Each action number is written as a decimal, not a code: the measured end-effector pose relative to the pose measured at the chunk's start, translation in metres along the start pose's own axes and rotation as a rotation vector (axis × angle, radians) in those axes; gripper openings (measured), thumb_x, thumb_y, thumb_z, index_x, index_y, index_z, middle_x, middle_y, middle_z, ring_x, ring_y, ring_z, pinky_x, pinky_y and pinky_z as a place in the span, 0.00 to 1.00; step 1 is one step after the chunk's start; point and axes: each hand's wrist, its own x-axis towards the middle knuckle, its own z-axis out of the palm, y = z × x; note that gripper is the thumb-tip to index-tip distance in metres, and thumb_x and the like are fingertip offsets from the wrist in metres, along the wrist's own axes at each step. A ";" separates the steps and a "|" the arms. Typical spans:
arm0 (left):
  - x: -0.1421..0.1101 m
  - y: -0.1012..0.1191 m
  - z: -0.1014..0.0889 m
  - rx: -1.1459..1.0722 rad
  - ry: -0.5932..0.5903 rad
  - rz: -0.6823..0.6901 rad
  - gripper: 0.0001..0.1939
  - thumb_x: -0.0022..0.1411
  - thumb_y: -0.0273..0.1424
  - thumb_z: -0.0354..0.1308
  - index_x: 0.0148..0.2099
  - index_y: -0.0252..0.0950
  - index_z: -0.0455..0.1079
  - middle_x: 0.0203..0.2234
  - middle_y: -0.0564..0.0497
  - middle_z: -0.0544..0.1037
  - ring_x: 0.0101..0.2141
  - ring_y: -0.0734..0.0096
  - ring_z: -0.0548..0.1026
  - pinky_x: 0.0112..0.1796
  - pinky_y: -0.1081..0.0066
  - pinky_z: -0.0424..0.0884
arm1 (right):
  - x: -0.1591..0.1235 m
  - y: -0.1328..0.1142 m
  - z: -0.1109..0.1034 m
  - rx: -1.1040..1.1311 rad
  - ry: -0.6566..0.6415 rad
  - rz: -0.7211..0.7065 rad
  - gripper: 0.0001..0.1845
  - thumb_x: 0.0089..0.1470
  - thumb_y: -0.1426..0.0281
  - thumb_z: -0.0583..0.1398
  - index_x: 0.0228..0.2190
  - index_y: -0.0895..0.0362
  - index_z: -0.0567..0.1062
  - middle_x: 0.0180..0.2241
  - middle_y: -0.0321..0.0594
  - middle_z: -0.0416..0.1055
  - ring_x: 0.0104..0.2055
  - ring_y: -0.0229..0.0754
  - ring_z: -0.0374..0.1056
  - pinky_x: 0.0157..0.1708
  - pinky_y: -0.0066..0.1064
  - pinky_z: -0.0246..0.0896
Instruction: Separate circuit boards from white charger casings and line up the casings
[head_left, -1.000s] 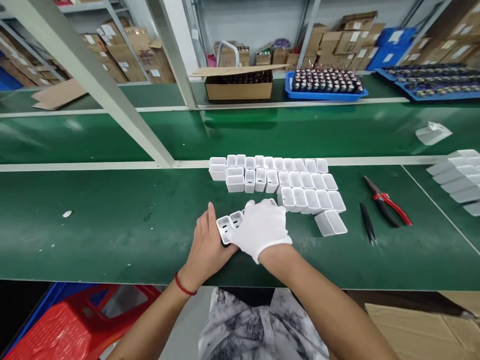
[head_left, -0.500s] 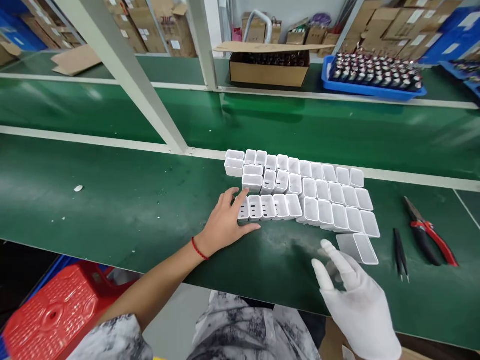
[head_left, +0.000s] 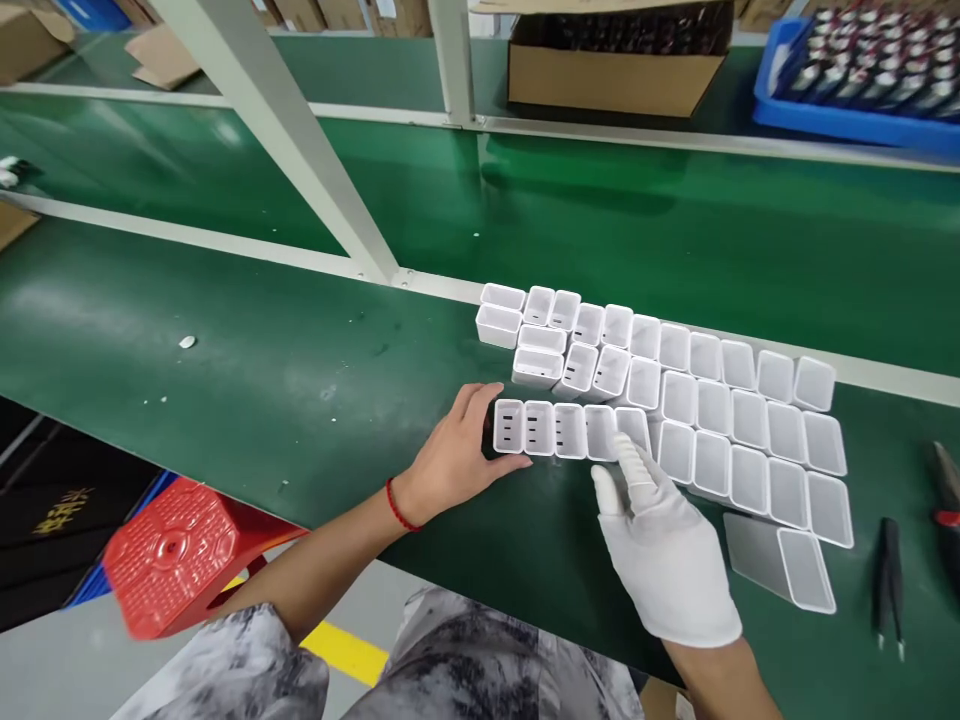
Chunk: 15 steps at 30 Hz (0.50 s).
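Note:
Small open-topped white plastic boxes stand in rows on the green workbench (head_left: 315,350). The front row's leftmost white plastic box (head_left: 508,440) has my bare left hand (head_left: 454,450) at its outer side, fingers behind and thumb in front, closed round its end. Dark slots show inside several boxes of this row. My right hand (head_left: 664,560), in a white glove, is at the row's other end. Its index fingertip reaches the rim of the last white box (head_left: 634,425); the thumb is apart, just in front. The other right fingers are partly hidden.
More white boxes (head_left: 750,415) fill the rows behind and to the right. One box lies on its side (head_left: 761,550). Black tweezers (head_left: 889,575) and pliers (head_left: 946,515) lie at right. A shelf above holds a cardboard box (head_left: 607,80) and a blue tray (head_left: 840,120). A red stool (head_left: 176,550) stands below.
My right hand has moved left and forward to the front row's right end. My left hand has closed in on its left end. The view has shifted down and nearer.

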 end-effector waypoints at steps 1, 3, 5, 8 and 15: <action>0.000 -0.001 -0.001 -0.026 -0.010 -0.004 0.40 0.52 0.34 0.74 0.61 0.40 0.55 0.54 0.42 0.70 0.41 0.61 0.79 0.39 0.59 0.82 | 0.001 0.000 0.002 -0.003 0.004 -0.004 0.17 0.68 0.69 0.53 0.51 0.65 0.73 0.45 0.52 0.80 0.29 0.44 0.79 0.20 0.30 0.65; 0.002 -0.003 -0.001 -0.060 -0.022 0.027 0.38 0.53 0.32 0.73 0.59 0.40 0.56 0.53 0.43 0.70 0.40 0.63 0.79 0.39 0.61 0.82 | 0.000 -0.001 0.006 -0.003 0.012 -0.001 0.16 0.68 0.69 0.54 0.50 0.65 0.74 0.44 0.53 0.80 0.30 0.45 0.79 0.20 0.29 0.64; 0.003 -0.005 0.001 -0.076 -0.021 0.076 0.36 0.53 0.31 0.73 0.59 0.40 0.57 0.53 0.43 0.70 0.43 0.61 0.79 0.42 0.61 0.82 | -0.001 -0.001 0.008 0.001 0.020 -0.001 0.16 0.67 0.69 0.55 0.50 0.65 0.73 0.42 0.52 0.81 0.30 0.45 0.79 0.21 0.29 0.65; 0.006 -0.009 0.003 -0.074 0.004 0.121 0.36 0.55 0.31 0.72 0.59 0.39 0.57 0.54 0.43 0.70 0.46 0.60 0.79 0.44 0.60 0.82 | -0.003 -0.002 0.008 -0.005 -0.004 0.013 0.17 0.66 0.69 0.56 0.51 0.66 0.73 0.40 0.52 0.81 0.29 0.45 0.78 0.21 0.29 0.65; 0.007 -0.013 0.008 0.000 0.048 0.225 0.40 0.57 0.43 0.69 0.65 0.41 0.55 0.56 0.39 0.65 0.49 0.53 0.75 0.43 0.57 0.80 | 0.002 -0.013 -0.003 -0.092 -0.101 0.086 0.14 0.65 0.64 0.58 0.44 0.56 0.82 0.42 0.48 0.78 0.28 0.39 0.73 0.22 0.27 0.59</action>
